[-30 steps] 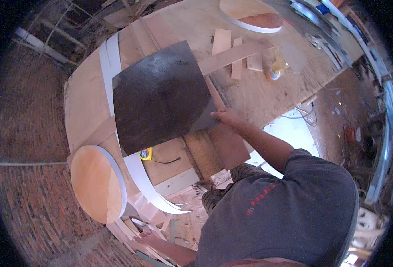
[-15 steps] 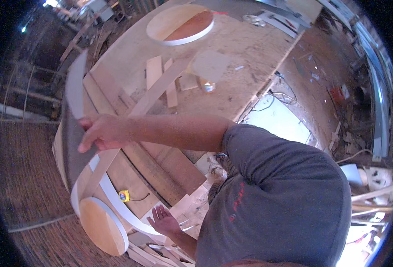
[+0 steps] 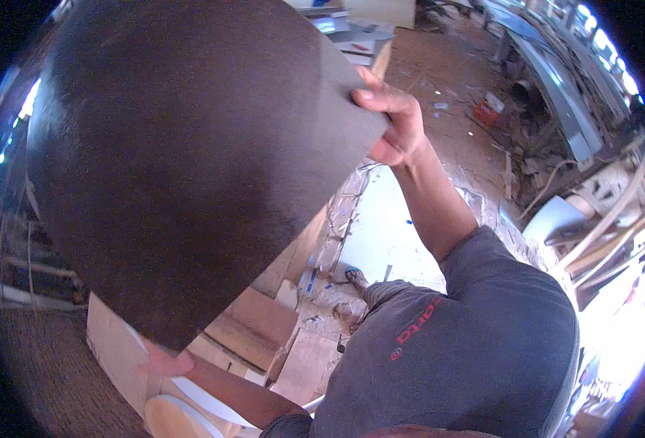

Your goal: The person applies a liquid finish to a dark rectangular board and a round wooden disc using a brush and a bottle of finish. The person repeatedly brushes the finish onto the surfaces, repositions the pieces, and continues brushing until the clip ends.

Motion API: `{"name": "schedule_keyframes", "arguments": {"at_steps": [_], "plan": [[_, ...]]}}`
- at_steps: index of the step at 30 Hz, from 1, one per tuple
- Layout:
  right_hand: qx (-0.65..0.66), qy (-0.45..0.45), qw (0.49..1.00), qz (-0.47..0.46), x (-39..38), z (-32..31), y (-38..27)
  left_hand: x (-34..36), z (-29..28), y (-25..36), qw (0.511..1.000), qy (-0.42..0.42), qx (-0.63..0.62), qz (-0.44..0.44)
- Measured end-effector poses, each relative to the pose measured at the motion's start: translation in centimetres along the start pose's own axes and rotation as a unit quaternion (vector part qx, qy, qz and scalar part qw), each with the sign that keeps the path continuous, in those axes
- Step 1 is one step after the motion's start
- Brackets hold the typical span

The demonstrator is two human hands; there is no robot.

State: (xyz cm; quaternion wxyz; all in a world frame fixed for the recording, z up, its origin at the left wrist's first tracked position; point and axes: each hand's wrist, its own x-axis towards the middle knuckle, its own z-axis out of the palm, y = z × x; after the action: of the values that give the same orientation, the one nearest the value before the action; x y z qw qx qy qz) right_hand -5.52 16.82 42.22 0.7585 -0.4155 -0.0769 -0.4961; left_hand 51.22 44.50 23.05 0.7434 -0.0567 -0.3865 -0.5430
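Note:
A large dark brown sheet panel point(image 3: 183, 160) is raised in front of me and fills most of the upper left. My right hand point(image 3: 395, 120) grips its right corner, thumb on the top face and fingers beneath. At the lower corner my left hand point(image 3: 167, 361) holds the panel, blurred and with its fingers partly hidden. Below that hand lies a round wooden disc point(image 3: 170, 417) with a white rim, cut off by the picture's edge. A white curved strip point(image 3: 202, 398) runs beside it. The panel hides most of the worktable.
Wooden boards point(image 3: 246, 336) lie on the worktable beyond my left forearm. Offcuts and debris cover the floor around my foot point(image 3: 355, 277), near a white sheet point(image 3: 388, 226). Long metal lengths point(image 3: 556, 95) and scrap wood point(image 3: 607, 226) line the right side.
The brown panel has come up and now covers the discs, boards and tape measure seen before. My right hand has moved right with its corner; my left hand, open before, has moved left onto the panel.

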Motion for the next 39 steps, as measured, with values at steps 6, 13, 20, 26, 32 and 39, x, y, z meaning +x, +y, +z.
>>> {"name": "schedule_keyframes", "arguments": {"at_steps": [6,13,20,26,32,39], "plan": [[-0.063,0.134,0.988,-0.047,-12.2,-9.0,-9.5,4.7,8.5,-13.4,0.957,0.136,0.255,-0.021],[-0.443,0.313,0.839,0.05,-25.7,-28.9,-26.3,10.6,10.2,-36.1,0.936,0.17,0.203,-0.231],[-0.373,0.264,0.858,0.234,-21.5,-37.3,-38.9,15.2,2.5,-54.7,0.901,0.161,0.102,-0.391],[-0.47,0.313,0.753,0.337,-13.7,-51.1,-39.3,13.0,-0.9,-59.0,0.885,0.228,0.103,-0.394],[-0.471,0.252,0.726,0.433,-2.1,-55.8,-29.6,12.3,-3.5,-56.8,0.846,0.319,0.184,-0.386],[-0.423,0.204,0.749,0.467,2.9,-64.6,-21.5,11.7,-8.7,-57.3,0.81,0.376,0.248,-0.375]]}}
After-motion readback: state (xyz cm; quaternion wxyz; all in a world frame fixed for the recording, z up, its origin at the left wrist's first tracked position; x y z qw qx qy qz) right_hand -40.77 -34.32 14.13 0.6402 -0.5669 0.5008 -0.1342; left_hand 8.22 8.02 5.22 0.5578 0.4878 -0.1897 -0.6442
